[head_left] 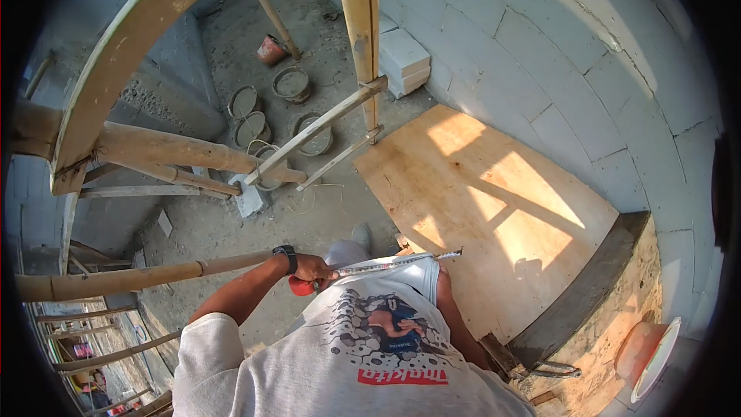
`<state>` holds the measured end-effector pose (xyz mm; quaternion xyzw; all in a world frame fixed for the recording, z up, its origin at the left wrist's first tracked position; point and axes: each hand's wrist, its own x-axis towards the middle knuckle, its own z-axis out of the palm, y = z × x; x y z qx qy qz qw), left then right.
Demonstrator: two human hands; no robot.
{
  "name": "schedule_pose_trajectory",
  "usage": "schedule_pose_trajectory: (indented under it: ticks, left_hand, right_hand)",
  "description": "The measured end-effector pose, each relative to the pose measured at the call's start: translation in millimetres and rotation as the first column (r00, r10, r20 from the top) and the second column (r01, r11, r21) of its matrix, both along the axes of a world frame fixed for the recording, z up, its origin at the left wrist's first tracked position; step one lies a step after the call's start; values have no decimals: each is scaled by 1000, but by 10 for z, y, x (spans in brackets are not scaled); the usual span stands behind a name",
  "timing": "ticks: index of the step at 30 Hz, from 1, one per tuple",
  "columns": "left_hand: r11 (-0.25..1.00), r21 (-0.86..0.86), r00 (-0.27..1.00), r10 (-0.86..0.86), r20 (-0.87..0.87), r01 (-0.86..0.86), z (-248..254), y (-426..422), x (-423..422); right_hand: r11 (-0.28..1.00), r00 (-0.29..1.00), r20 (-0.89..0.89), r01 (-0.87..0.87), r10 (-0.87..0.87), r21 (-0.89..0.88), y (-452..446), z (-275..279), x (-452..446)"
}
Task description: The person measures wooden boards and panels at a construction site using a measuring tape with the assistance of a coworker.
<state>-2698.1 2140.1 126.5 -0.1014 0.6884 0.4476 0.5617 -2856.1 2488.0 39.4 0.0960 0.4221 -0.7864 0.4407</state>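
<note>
My left hand (310, 269), with a dark watch on the wrist, is closed around a red tape measure (303, 286) in front of my waist. The pulled-out blade (386, 266) runs to the right across the light cloth at my shirt's hem, its far end over the plywood sheet (432, 177). Right of my printed grey shirt (285, 363), a strip of bare skin shows along my side. No fingers of my right hand can be made out there.
Bamboo poles (177, 147) and wooden braces stand ahead and left. Several mortar buckets (292, 83) sit on the rough floor, near stacked pale blocks (404, 58). A block wall (509, 54) runs along the right; a tilted bowl-like container (641, 355) is at lower right.
</note>
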Motion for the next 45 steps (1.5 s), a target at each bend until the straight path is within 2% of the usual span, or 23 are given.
schedule_pose_trajectory:
  ticks: [4, 6, 8, 9, 11, 14, 18, 19, 20, 22, 23, 24, 26, 27, 29, 32, 33, 35, 36, 37, 39, 42, 45]
  left_hand:
    - [992, 111, 983, 74, -169, -56, -185, 259, -379]
    - [995, 86, 981, 62, -185, -47, -89, 496, -744]
    - [996, 77, 951, 60, -302, -39, -156, 635, -927]
    - [996, -2, 927, -80, -367, 85, -140, 682, -1033]
    - [987, -4, 916, -149, -372, 159, -133, 737, -1118]
    - [952, 81, 894, -245, -375, 294, -333, 622, -1162]
    - [922, 155, 935, -346, -82, 355, -313, 437, -1287]
    - [834, 331, 895, -385, -225, 442, -216, 458, -1376]
    - [907, 224, 933, -358, -31, 356, -118, 526, -1417]
    - [908, 272, 939, -341, 42, 317, -214, 499, -1515]
    - [972, 184, 939, -193, 286, 144, -407, 494, -1535]
    - [981, 166, 940, -152, 306, 104, -447, 510, -1582]
    - [868, 67, 867, -495, 54, 492, -285, 609, -1839]
    - [884, 131, 886, -460, 60, 450, -366, 577, -1936]
    - [896, 260, 915, -394, 86, 361, -584, 514, -2114]
    - [817, 321, 848, -525, 71, 479, -451, 836, -2417]
    - [789, 332, 823, -565, 58, 518, -442, 980, -2482]
    - [711, 421, 772, -634, 38, 563, -242, 1400, -2590]
    - [667, 468, 744, -668, 30, 580, -130, 1631, -2591]
    - [640, 478, 728, -686, 3, 601, -57, 1849, -2552]
    - [587, 500, 700, -712, -55, 637, 101, 2281, -2431]
    - [391, 563, 571, -801, -182, 728, 579, 2834, -2250]
    - [291, 707, 483, -872, -81, 644, 830, 3175, -2121]
  right_hand:
    - [997, 997, 23, -76, 75, 11, -100, -351, 90]
    - [979, 971, -174, -136, 162, 151, -167, -548, 153]
    - [979, 977, -200, -33, 74, 200, -191, -496, 224]
    - [977, 978, -202, -9, 53, 212, -167, -546, 246]
    - [972, 980, -200, 36, 12, 234, -76, -762, 327]
    - [967, 966, -51, 254, -253, 11, 81, -803, 445]
    - [945, 962, -101, 270, -255, 186, 312, -847, 601]
    - [943, 959, -107, 278, -262, 183, 356, -968, 677]
    - [941, 956, -112, 288, -271, 180, 381, -1085, 762]
    - [880, 917, -360, 307, -171, 363, 423, -624, 807]
    - [829, 882, -461, 328, -97, 452, 422, -315, 811]
    - [871, 926, -262, 354, -274, 341, 411, -155, 841]
    - [869, 844, 209, 485, -495, 100, 407, 29, 978]
    - [889, 919, 29, 373, -394, 265, 444, 7, 1091]
    - [754, 975, -212, 191, -70, 628, 503, -80, 1346]
    - [203, 940, 67, -141, 335, 969, 372, 194, 1588]
    - [175, 969, 61, -105, 239, 979, 331, 407, 1608]
    - [365, 956, -227, 148, 184, 919, 270, 755, 1486]
    - [551, 916, -326, 402, -235, 731, 154, 995, 1414]
    - [562, 724, -298, 679, -622, 473, 41, 1243, 1326]
    - [327, 523, -538, 846, -661, 420, -108, 1589, 1187]
    - [-71, 503, -749, 808, -431, 584, 42, 2020, 1237]
    - [-395, 356, -870, 785, -343, 477, 242, 2505, 1492]
